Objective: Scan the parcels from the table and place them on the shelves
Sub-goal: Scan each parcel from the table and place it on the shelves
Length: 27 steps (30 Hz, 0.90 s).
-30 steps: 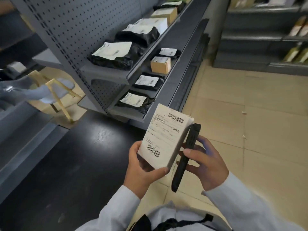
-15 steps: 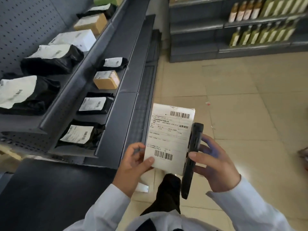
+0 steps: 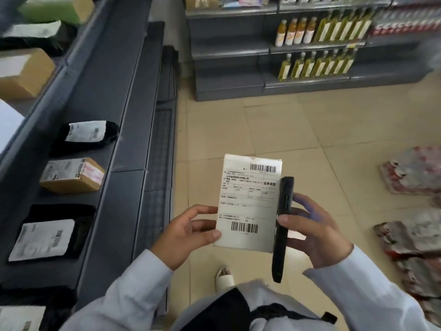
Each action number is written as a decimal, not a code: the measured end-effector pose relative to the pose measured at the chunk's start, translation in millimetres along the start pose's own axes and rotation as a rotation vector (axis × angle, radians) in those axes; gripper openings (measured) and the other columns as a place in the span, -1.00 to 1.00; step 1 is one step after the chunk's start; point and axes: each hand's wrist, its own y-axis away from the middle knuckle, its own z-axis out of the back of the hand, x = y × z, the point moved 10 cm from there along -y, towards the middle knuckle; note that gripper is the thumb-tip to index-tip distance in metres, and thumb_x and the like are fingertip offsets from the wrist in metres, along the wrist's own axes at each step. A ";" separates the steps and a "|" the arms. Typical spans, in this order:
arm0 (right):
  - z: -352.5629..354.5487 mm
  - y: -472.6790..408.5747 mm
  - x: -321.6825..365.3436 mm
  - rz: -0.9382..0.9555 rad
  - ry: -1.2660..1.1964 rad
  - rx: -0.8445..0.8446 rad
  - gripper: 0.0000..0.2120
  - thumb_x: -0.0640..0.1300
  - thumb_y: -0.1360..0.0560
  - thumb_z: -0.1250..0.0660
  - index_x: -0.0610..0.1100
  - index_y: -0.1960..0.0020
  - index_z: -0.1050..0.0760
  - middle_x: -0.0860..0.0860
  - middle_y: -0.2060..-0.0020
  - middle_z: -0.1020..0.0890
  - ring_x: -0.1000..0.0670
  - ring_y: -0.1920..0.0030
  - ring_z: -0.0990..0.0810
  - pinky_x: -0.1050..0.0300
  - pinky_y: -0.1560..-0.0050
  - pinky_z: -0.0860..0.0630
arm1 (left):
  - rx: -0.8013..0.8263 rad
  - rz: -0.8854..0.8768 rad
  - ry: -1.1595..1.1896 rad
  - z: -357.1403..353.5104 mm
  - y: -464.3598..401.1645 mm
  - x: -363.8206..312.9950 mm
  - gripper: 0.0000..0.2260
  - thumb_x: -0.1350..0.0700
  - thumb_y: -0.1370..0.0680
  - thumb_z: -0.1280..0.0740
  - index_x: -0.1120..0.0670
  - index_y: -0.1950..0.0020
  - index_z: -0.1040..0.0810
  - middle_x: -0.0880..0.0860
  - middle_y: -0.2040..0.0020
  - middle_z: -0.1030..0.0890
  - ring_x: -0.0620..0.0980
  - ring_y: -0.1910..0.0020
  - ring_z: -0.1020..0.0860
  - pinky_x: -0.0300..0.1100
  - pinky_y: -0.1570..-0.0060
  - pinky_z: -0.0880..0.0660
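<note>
My left hand (image 3: 188,231) pinches a white parcel (image 3: 249,203) at its lower left corner, label and two barcodes facing me. My right hand (image 3: 312,231) grips a black handheld scanner (image 3: 282,226) edge-on against the parcel's right side. Both are held over the tiled floor, right of the grey parcel shelves (image 3: 124,149). On those shelves lie black bagged parcels (image 3: 88,134) (image 3: 51,235) and a brown cardboard box (image 3: 72,174), each with a white label.
More boxes (image 3: 23,72) sit on a higher shelf at the left. A far rack (image 3: 238,75) holds bottles (image 3: 317,65). Wrapped red-and-white packs (image 3: 412,170) lie on the floor at the right. My shoe (image 3: 224,275) shows below the parcel.
The view has swung right along the shelves, away from the dark table, and nearer to the bottle rack. Both hands keep the same hold on parcel and scanner.
</note>
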 end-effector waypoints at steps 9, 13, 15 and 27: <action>-8.1 -142.9 50.4 -0.073 -0.024 0.077 -0.25 -0.12 -0.04 -0.56 -0.08 -0.24 -0.52 -0.09 0.08 -0.75 -0.05 0.13 -0.74 0.06 0.24 -0.65 | -0.118 0.071 -0.019 37.5 -119.2 -47.3 -0.61 0.41 -0.39 -0.45 0.15 -0.17 -0.57 0.09 0.09 -0.73 -0.05 0.09 -0.69 -0.28 0.14 -0.57; -24.1 -229.2 73.8 -0.085 0.030 0.118 -0.25 -0.08 -0.01 -0.59 -0.04 -0.20 -0.55 -0.07 0.08 -0.74 -0.08 0.14 -0.74 -0.05 0.21 -0.68 | -0.279 0.105 0.024 68.2 -171.2 -67.0 -0.60 0.41 -0.37 -0.50 0.12 -0.14 -0.59 0.06 0.14 -0.73 -0.07 0.14 -0.70 -0.29 0.21 -0.57; -32.5 -270.0 91.3 -0.095 0.063 0.141 -0.20 0.04 0.04 -0.59 0.02 -0.20 -0.55 -0.08 0.04 -0.73 -0.12 0.10 -0.73 -0.19 0.10 -0.68 | -0.343 0.113 0.044 80.0 -193.7 -85.5 -0.53 0.32 -0.29 -0.56 0.13 -0.17 -0.59 0.07 0.12 -0.74 -0.06 0.13 -0.70 -0.27 0.20 -0.57; -115.0 -477.6 156.9 -0.158 0.320 0.385 -0.15 0.10 0.09 -0.60 0.07 -0.20 -0.53 -0.09 -0.03 -0.66 -0.13 0.10 -0.69 0.03 0.30 -0.60 | -0.805 0.236 0.238 138.2 -291.7 -129.2 -0.65 0.36 -0.47 -0.44 0.18 -0.23 -0.58 0.15 -0.03 -0.69 -0.09 0.16 -0.70 -0.30 0.24 -0.59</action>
